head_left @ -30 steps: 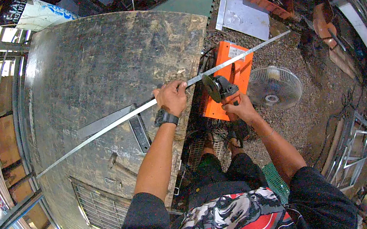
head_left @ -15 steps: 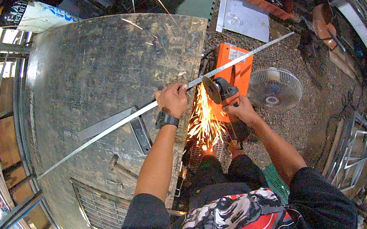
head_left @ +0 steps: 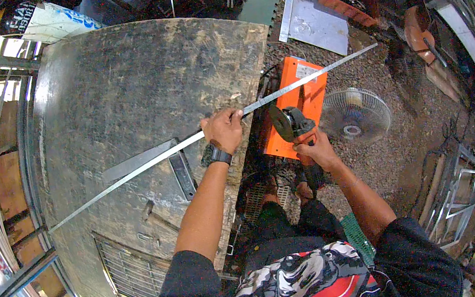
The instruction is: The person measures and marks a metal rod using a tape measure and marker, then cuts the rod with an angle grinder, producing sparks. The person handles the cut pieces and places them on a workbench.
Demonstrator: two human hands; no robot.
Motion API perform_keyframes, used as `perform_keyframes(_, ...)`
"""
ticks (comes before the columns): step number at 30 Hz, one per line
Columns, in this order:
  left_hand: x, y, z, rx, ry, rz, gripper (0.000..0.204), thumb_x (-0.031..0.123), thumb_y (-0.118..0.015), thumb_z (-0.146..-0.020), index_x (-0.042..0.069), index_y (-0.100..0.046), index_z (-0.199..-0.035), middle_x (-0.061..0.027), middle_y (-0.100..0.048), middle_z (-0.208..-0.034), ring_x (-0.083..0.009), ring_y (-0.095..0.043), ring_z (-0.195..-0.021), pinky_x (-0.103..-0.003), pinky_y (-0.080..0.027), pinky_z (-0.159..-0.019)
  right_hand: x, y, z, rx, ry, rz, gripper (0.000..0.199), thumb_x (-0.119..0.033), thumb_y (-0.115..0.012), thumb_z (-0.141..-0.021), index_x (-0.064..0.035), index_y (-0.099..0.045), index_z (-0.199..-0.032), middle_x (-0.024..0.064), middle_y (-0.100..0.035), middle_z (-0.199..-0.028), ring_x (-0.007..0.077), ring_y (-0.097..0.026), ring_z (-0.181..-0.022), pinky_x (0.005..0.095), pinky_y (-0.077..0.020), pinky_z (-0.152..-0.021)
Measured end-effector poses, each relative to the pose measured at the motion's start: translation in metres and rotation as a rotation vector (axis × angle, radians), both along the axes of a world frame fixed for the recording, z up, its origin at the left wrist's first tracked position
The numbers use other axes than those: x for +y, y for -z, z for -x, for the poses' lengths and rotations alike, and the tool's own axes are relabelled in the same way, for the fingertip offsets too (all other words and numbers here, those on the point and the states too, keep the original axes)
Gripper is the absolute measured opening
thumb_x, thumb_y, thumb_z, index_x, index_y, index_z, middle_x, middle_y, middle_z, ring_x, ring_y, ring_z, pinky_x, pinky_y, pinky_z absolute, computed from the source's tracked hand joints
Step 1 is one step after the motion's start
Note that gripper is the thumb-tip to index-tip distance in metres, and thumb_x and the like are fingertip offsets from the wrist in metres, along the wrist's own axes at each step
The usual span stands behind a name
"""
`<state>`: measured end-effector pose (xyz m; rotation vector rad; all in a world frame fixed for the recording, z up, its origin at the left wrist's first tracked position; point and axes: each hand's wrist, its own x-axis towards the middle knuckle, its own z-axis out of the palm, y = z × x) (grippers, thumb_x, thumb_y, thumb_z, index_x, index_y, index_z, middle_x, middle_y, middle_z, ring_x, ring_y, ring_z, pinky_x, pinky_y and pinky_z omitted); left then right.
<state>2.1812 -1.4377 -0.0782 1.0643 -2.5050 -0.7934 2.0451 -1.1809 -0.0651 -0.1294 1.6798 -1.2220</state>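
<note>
The left hand is clamping its fingers on a long metal strip lying across the bench; the right hand is gripping an angle grinder, disc seemingly just below the strip's overhang. The strip looks whole, so cutting seems unfinished.

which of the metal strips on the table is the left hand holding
The long thin strip, which runs diagonally across the table and out past its edge; the left hand grips it. The shorter, wider strip beside it lies untouched.

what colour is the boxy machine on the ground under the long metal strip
Bright orange: the boxy machine sits on the gravel beneath the long metal strip, clearest in the head view.
</note>
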Motion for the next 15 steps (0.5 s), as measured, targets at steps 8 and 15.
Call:
perform_keyframes(8,-0.001,0.002,0.001,-0.006,0.010,0.028,0.031,0.043,-0.064,-0.090,0.014,-0.076,-0.087,-0.0096,-0.069,-0.072,-0.0323,-0.064,-0.072,-0.045,-0.038,-0.079,-0.017,0.009,-0.002,0.041,0.030,0.103,0.037,-0.009,-0.082,-0.077,-0.0004,-0.054,-0.101,0.0060,-0.062,-0.069,0.0133,-0.057,-0.048,0.0293,-0.0459,-0.043)
perform_keyframes(15,-0.001,0.000,0.001,-0.005,0.011,0.000,0.033,0.045,-0.064,-0.090,0.014,-0.075,-0.084,-0.0114,-0.068,-0.071,-0.0334,-0.064,-0.072,-0.045,-0.038,-0.076,-0.020,0.019,-0.002,0.068,0.044,0.159,0.035,-0.009,-0.081,-0.079,-0.0010,-0.054,-0.100,0.0055,-0.062,-0.068,0.0129,-0.057,-0.048,0.0287,-0.0457,-0.042)
